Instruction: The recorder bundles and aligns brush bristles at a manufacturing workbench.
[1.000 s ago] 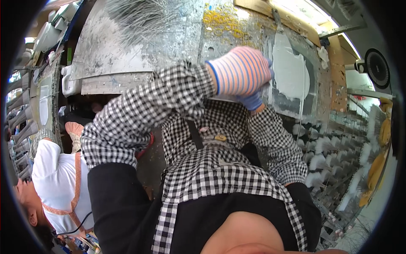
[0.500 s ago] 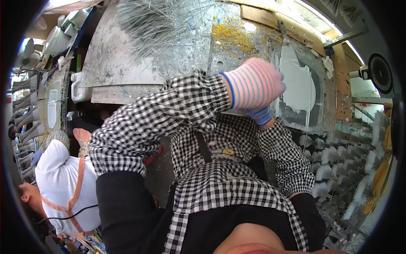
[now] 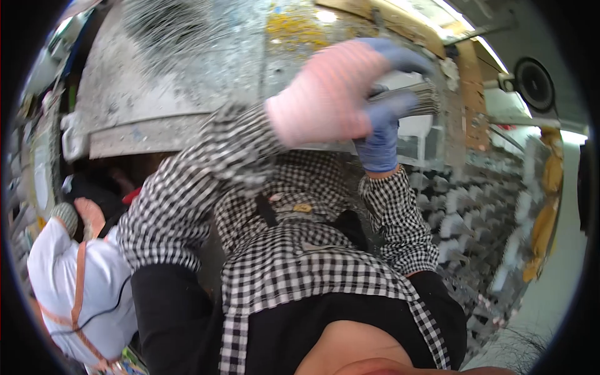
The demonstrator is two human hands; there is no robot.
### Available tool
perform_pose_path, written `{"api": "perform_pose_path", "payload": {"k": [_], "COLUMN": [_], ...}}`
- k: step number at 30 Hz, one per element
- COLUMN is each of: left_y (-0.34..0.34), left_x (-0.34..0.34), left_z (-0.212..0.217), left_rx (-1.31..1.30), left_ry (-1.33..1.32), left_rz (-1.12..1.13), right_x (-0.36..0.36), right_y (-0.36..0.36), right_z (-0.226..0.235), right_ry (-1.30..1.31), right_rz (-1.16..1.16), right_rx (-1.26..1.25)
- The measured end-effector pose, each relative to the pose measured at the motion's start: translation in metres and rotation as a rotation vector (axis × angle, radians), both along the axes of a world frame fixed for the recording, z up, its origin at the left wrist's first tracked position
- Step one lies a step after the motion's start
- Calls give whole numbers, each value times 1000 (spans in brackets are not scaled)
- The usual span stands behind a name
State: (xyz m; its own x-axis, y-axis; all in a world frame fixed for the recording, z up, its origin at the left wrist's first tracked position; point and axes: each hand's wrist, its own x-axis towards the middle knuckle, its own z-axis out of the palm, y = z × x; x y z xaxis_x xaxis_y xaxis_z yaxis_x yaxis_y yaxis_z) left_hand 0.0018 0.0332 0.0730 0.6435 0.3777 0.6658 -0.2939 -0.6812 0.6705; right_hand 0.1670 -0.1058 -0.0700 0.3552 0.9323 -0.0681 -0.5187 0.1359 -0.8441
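Since the earlier frame, the left hand (image 3: 328, 94) has opened out, and a bunch of grey bristles (image 3: 425, 100) that was hidden now shows. On the far left, you can see part of a person in white (image 3: 69, 269). Next is a white jug (image 3: 74, 134), by the near left corner of the table (image 3: 187, 97); I cannot tell what is in it. A big heap of grey bristles (image 3: 169, 31) lies toward the table's far left. Flat grey top runs from it down to the near edge. Yellow rings (image 3: 294, 28) lie right of the heap, toward the far edge. The left hand reaches over the table, arm bent, blurry, its fingers spread; I cannot tell if it touches the bunch. The right hand (image 3: 378, 147) points up and grips the bunch, over the table's right side. White paste (image 3: 414, 129) shows behind it. Rows of brushes (image 3: 461, 219) fill the space past the near right corner.
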Motion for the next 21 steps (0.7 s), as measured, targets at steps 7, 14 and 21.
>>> {"api": "perform_pose_path", "payload": {"k": [7, 14, 21], "left_y": [-35, -33, 18], "left_x": [-43, -28, 95], "left_z": [-109, -116, 13], "left_rx": [-183, -165, 237], "left_ry": [387, 309, -164], "left_rz": [152, 146, -145], "right_x": [11, 29, 89], "right_y": [-14, -34, -21], "right_z": [104, 89, 101], "right_ry": [423, 138, -682], "right_rz": [-264, -444, -459], "right_rx": [211, 134, 36]}}
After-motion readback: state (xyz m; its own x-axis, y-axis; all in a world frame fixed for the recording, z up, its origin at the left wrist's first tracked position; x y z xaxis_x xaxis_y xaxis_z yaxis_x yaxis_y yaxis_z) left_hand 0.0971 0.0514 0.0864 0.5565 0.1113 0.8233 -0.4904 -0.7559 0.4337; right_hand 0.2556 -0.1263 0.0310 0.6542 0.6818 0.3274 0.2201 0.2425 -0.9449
